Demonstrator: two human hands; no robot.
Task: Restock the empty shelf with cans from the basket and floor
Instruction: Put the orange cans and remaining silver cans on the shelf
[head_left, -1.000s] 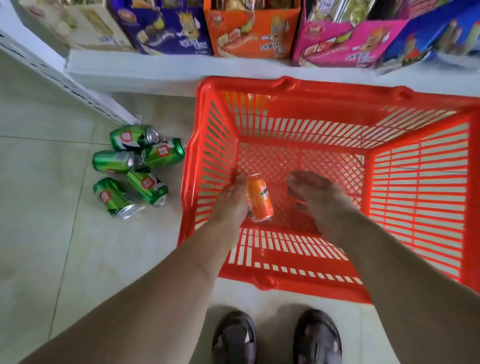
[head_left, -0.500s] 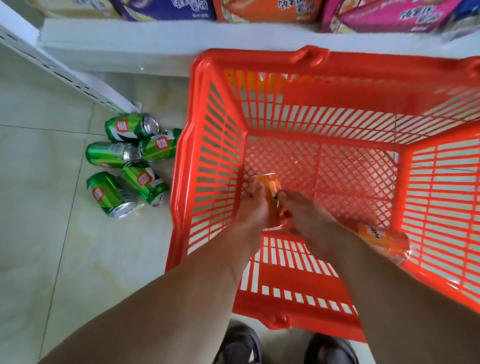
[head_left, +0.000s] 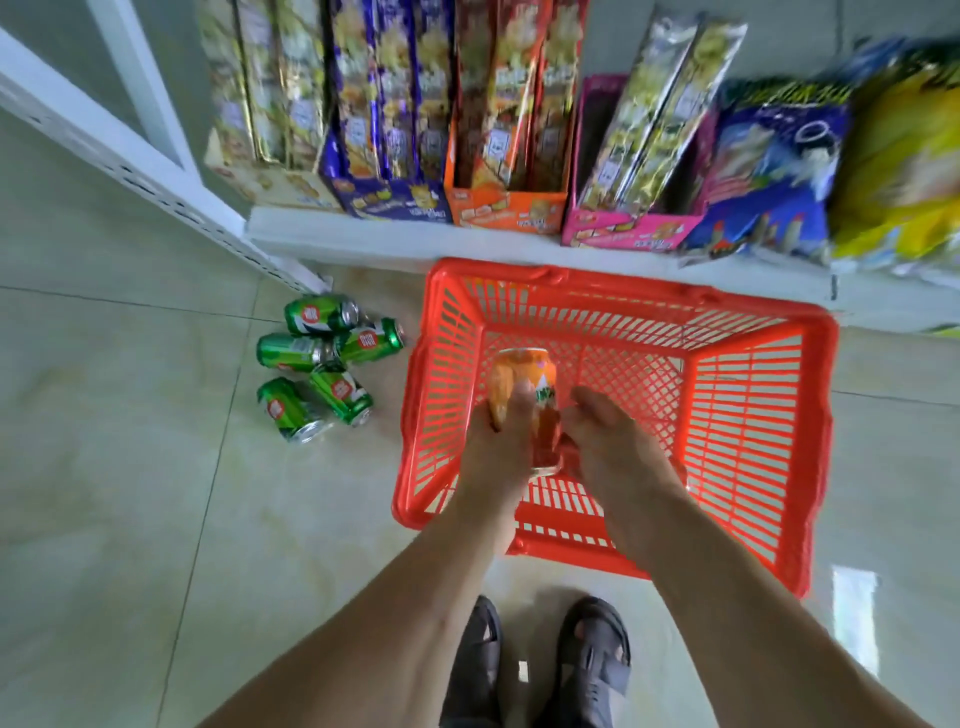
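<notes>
An orange can is held upright over the red basket, which stands on the floor. My left hand grips the can from the left, fingers curled round it. From the right, my right hand closes its fingers on the can's lower part. A second orange shape shows just left of the can behind my left fingers; I cannot tell whether it is another can. Several green cans lie on their sides on the floor tiles left of the basket.
The low white shelf behind the basket carries snack boxes and bags. A white upright runs diagonally at the left. My sandalled feet stand just in front of the basket. Pale floor tiles spread to the left.
Both hands closed on the orange can at the basket's bottom and raised it. The view has tilted up and pulled back, bringing the shelf's snack boxes into sight.
</notes>
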